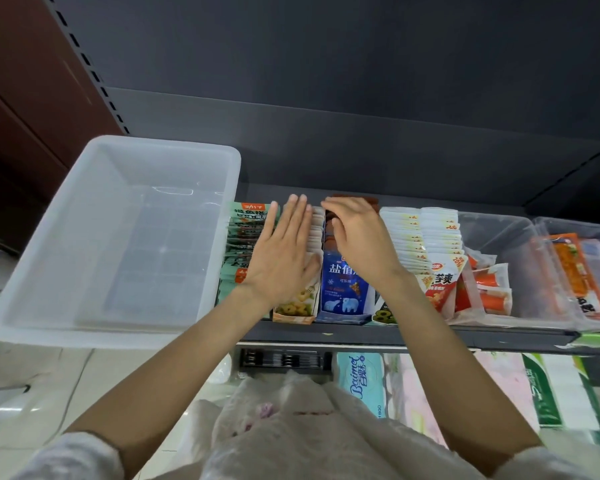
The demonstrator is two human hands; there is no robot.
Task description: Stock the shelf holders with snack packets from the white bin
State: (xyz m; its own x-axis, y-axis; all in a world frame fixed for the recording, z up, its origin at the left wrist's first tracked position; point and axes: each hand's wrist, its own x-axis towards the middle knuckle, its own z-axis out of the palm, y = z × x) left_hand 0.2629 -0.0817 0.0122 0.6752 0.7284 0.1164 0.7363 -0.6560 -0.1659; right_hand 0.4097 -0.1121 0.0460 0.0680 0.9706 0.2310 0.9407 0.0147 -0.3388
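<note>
Dark shelf (361,336) carries rows of snack packets in holders; white bin (25,306) sits at its left end, nothing visible inside. Left hand (284,254) lies flat, fingers (293,216) straight, pressing on the beige packet row (314,230). Right hand (357,233) is curled over the far end of the blue packet row (342,289) just to the right; whether it grips a packet cannot be told. White-yellow packets (426,237) stand further right
</note>
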